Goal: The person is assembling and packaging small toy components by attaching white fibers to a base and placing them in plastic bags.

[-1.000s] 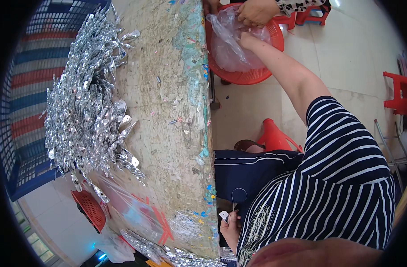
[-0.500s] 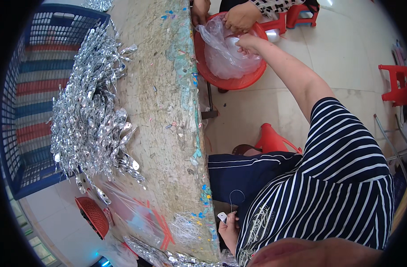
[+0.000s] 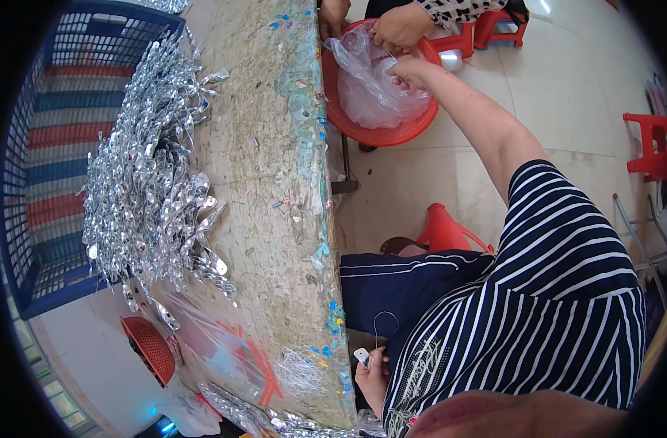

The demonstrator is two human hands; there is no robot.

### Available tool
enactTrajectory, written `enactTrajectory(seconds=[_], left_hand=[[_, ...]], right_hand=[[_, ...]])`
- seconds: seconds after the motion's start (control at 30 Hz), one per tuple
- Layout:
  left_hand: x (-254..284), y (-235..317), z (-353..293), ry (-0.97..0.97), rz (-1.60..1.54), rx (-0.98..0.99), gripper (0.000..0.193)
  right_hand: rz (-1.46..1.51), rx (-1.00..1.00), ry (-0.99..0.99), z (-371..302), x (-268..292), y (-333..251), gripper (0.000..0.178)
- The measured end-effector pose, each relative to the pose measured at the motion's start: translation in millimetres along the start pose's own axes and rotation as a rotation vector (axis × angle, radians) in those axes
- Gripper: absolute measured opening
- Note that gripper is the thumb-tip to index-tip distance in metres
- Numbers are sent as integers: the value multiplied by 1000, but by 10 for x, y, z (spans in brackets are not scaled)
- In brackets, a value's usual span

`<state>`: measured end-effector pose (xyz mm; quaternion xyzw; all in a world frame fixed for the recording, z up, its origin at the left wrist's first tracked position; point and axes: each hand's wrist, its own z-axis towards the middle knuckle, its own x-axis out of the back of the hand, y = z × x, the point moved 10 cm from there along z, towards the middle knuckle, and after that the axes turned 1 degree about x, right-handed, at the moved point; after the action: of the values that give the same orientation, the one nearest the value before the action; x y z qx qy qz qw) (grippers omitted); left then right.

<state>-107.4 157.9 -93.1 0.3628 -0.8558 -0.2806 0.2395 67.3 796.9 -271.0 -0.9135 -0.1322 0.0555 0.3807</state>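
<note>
My right hand [image 3: 411,73] reaches to a clear plastic bag [image 3: 373,102] in a round red basket [image 3: 381,137]. Its fingers are curled closed at the bag; what they grip, if anything, cannot be made out. Low in the picture, close to my body, my left hand [image 3: 375,374] pinches a small flat whitish tag [image 3: 361,355] with a hole in its end. A thin pale thread [image 3: 386,314] loops up beside that hand. A co-worker's hand [image 3: 403,28] bends over the same bag, while another hand [image 3: 334,16] rests at the basket's rim.
On the worn table [image 3: 267,146] lies a heap of silver foil strands [image 3: 147,190], spilling over a blue plastic crate [image 3: 63,288]. White threads [image 3: 302,371] lie tangled near the table's end. A small red basket [image 3: 149,349] and red stools [image 3: 651,146] stand around.
The whole view has shifted very slightly. Both my hands keep nearly the same pose and place.
</note>
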Motion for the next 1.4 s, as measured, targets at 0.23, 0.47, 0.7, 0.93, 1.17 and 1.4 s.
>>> enactTrajectory(seconds=[0.23,0.47,0.7,0.93,1.17,1.4], left_hand=[[1,28,13,-10,27,0,13],[12,8,6,-18,6,-9,13],[46,-29,19,-37,0,-52,13],[53,-25,-18,-30,12,-51,12],[46,19,-82,-16,86,-50,11],[19,6,-109,-27,43,-59,14]], right_hand=[[-159,150,10,-19,-14,-129,25],[-120,256,-32,-113,9,-324,17],[-94,365,-21,-638,-24,-658,16],[-68,376,-115,-679,-92,-849,19],[-170,435,-116,-905,-140,-1166,10],[-190,478,-24,-965,-152,-1447,11]])
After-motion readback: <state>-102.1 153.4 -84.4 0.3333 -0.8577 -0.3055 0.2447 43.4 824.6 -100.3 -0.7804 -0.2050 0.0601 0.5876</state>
